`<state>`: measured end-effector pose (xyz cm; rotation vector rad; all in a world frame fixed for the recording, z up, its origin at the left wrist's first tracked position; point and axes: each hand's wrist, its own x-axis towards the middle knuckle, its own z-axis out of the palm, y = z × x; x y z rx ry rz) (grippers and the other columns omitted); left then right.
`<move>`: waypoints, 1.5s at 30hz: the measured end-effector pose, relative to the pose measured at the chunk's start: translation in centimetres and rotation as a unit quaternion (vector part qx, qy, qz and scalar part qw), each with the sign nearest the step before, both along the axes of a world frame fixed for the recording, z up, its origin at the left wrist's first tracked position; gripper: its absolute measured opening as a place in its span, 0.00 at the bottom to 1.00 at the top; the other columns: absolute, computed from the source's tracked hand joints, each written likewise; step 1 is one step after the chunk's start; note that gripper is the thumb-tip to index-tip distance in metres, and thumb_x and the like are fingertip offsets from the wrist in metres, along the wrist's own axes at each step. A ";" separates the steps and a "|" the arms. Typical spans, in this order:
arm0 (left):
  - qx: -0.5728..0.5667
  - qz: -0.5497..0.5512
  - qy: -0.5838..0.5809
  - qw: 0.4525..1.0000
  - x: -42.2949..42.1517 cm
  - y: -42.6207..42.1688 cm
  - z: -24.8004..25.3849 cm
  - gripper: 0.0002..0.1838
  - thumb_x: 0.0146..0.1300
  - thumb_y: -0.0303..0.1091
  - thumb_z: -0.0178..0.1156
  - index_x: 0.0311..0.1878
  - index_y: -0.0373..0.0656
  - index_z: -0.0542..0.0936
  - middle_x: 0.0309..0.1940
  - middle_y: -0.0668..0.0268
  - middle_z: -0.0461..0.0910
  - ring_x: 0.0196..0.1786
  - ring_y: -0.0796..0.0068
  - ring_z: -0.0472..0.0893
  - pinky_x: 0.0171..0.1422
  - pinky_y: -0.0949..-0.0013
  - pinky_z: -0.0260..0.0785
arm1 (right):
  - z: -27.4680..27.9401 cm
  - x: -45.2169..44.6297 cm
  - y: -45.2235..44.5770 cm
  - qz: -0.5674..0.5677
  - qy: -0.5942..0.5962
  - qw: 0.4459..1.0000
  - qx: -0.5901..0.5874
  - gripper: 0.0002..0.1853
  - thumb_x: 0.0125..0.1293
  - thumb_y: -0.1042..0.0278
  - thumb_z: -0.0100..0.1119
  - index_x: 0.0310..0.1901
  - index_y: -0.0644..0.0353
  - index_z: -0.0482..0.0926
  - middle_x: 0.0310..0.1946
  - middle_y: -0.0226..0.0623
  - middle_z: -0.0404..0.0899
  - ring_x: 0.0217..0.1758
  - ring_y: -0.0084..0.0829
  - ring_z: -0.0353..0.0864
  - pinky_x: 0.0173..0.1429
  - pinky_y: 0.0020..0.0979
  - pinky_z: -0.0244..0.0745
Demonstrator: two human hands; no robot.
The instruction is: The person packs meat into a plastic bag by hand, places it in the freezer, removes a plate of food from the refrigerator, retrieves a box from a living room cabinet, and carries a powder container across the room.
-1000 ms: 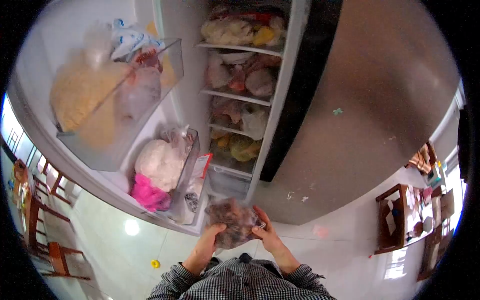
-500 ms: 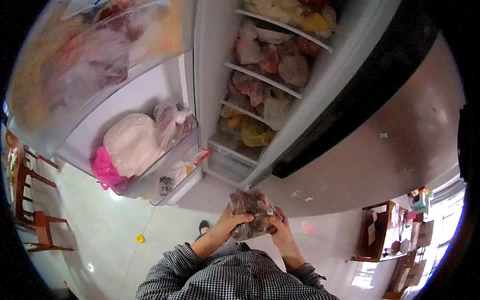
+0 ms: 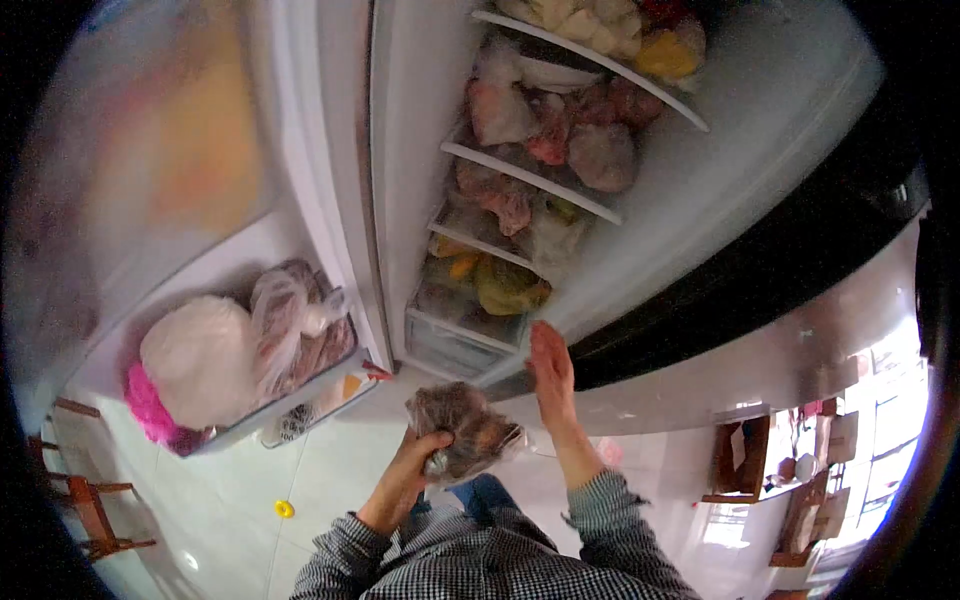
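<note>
In front of the white-walled freezer [image 3: 650, 230], the left hand [image 3: 408, 468] holds a clear plastic bag of dark brown lumps [image 3: 465, 430] (a firm grip should steady it); the right hand [image 3: 552, 368], flat and empty, seems near the freezer.

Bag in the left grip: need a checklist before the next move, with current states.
1. Left grip holds the bag: ok, thumb across it.
2. Right grip free: ok, open and apart from the bag.
3. Fridge door open: ok, swung out, inside exposed.
4. Bag away from the shelves: ok, held below and outside them.
5. Bag sealed: cannot tell, its closure isn't clear.
6. Room on the shelves: cannot tell, several are crowded and their depth is hidden.
</note>
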<state>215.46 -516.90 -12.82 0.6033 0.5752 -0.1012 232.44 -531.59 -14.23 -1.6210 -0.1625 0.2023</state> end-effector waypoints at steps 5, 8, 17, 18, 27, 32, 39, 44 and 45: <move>-0.093 0.053 -0.080 0.991 -0.5 1.5 -2.7 0.32 0.50 0.25 0.57 0.61 0.36 0.62 0.54 0.56 0.71 0.55 0.59 0.73 0.60 0.58 0.68 | -0.5 13.9 8.0 0.013 -0.343 0.862 -0.372 0.29 0.60 0.67 0.56 0.63 0.58 0.61 0.65 0.43 0.58 0.68 0.51 0.54 0.70 0.46 0.48; -0.129 0.061 -0.078 0.987 -0.9 2.3 -4.2 0.33 0.48 0.26 0.59 0.61 0.36 0.62 0.54 0.56 0.72 0.55 0.59 0.74 0.60 0.57 0.68 | 1.0 18.3 9.8 -0.065 -0.337 0.777 -0.528 0.30 0.56 0.68 0.55 0.62 0.51 0.62 0.65 0.45 0.55 0.69 0.53 0.49 0.69 0.48 0.48; -0.114 0.072 -0.014 0.991 -0.5 2.7 -5.4 0.34 0.50 0.27 0.56 0.62 0.36 0.60 0.56 0.55 0.69 0.58 0.59 0.71 0.63 0.57 0.64 | -8.1 25.6 5.7 -0.168 -0.320 0.893 -0.269 0.33 0.58 0.71 0.53 0.65 0.61 0.56 0.64 0.46 0.58 0.67 0.45 0.57 0.68 0.39 0.53; -0.118 0.069 -0.007 0.991 0.0 2.6 -5.2 0.33 0.50 0.27 0.56 0.63 0.36 0.60 0.57 0.55 0.68 0.58 0.59 0.71 0.63 0.57 0.64 | -8.0 25.7 5.5 -0.168 -0.318 0.877 -0.317 0.30 0.59 0.70 0.51 0.64 0.61 0.58 0.62 0.47 0.61 0.65 0.46 0.59 0.68 0.41 0.53; -0.053 0.036 -0.049 0.997 8.3 1.7 -3.8 0.33 0.56 0.31 0.55 0.65 0.43 0.56 0.61 0.61 0.64 0.63 0.64 0.66 0.65 0.61 0.62 | -7.2 21.1 5.2 -0.170 -0.339 0.852 -0.360 0.31 0.57 0.73 0.51 0.64 0.65 0.58 0.66 0.51 0.55 0.67 0.48 0.56 0.68 0.37 0.53; -0.011 0.026 -0.061 0.998 17.8 1.3 -1.6 0.33 0.55 0.30 0.58 0.64 0.45 0.59 0.55 0.62 0.69 0.57 0.66 0.70 0.59 0.63 0.67 | -9.2 17.2 2.2 -0.083 -0.408 0.855 -0.309 0.28 0.59 0.72 0.50 0.63 0.65 0.60 0.65 0.49 0.56 0.68 0.43 0.56 0.67 0.37 0.54; 0.186 0.073 -0.213 0.956 33.0 -2.2 2.3 0.37 0.52 0.31 0.63 0.64 0.44 0.57 0.54 0.63 0.70 0.56 0.67 0.70 0.58 0.64 0.64 | -5.0 9.8 1.7 -0.068 -0.222 0.965 -0.124 0.17 0.62 0.77 0.51 0.54 0.57 0.72 0.61 0.40 0.65 0.66 0.38 0.61 0.64 0.32 0.59; 0.144 0.164 -0.204 0.954 42.3 -3.7 -1.0 0.32 0.54 0.33 0.62 0.61 0.43 0.61 0.50 0.64 0.71 0.52 0.69 0.70 0.55 0.65 0.64 | -3.1 7.8 0.0 -0.015 -0.239 0.939 -0.245 0.16 0.59 0.75 0.55 0.51 0.57 0.74 0.57 0.40 0.69 0.61 0.40 0.68 0.61 0.33 0.64; 0.150 0.177 -0.200 0.952 43.6 -3.8 -1.4 0.31 0.54 0.32 0.62 0.61 0.43 0.61 0.50 0.64 0.71 0.52 0.69 0.70 0.54 0.66 0.64 | -2.6 7.3 -0.4 0.007 -0.235 0.940 -0.249 0.16 0.58 0.74 0.56 0.49 0.58 0.74 0.56 0.41 0.70 0.59 0.41 0.69 0.59 0.34 0.66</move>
